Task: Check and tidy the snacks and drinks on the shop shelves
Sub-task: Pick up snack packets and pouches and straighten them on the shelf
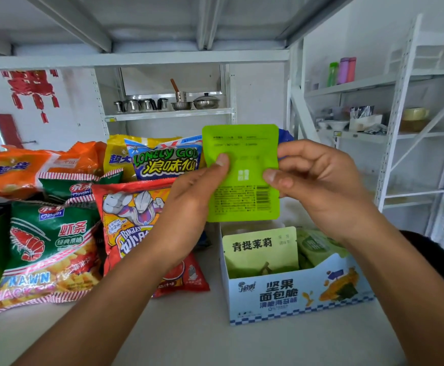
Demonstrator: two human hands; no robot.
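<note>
- The green pouch point(242, 173) is a flat, bright lime-green packet with rounded corners. The side facing the camera carries small dark print, a pale mark in the middle and a barcode low on the right.
- It is held upright in the air, above the back of the box point(295, 297) and in front of the snack bags behind it.
- The left hand point(189, 196) pinches the pouch's left edge, with the thumb lying on the printed face. Its other fingers are behind the pouch, out of sight.
- The right hand point(318, 180) pinches the right edge, with the thumb on the face near the barcode and the fingers curled round behind.
- The box is white and blue card with a low-cut front and stands on the pale shelf point(189, 334) below the right hand.
- A pale pouch point(260, 249) with dark characters stands upright in the box. More green packets point(318, 247) lean to its right.
- Left of the box, several snack bags lie on the shelf:
  - a green prawn-cracker bag point(49, 247);
  - a red bag point(136, 220) with a cartoon hero, partly under the left forearm;
  - behind them, a blue bag point(162, 159);
  - an orange bag point(30, 167).
- Steel pots point(162, 104) sit on a far shelf.
- Coloured bottles point(342, 71) stand on the rack at the right.
</note>
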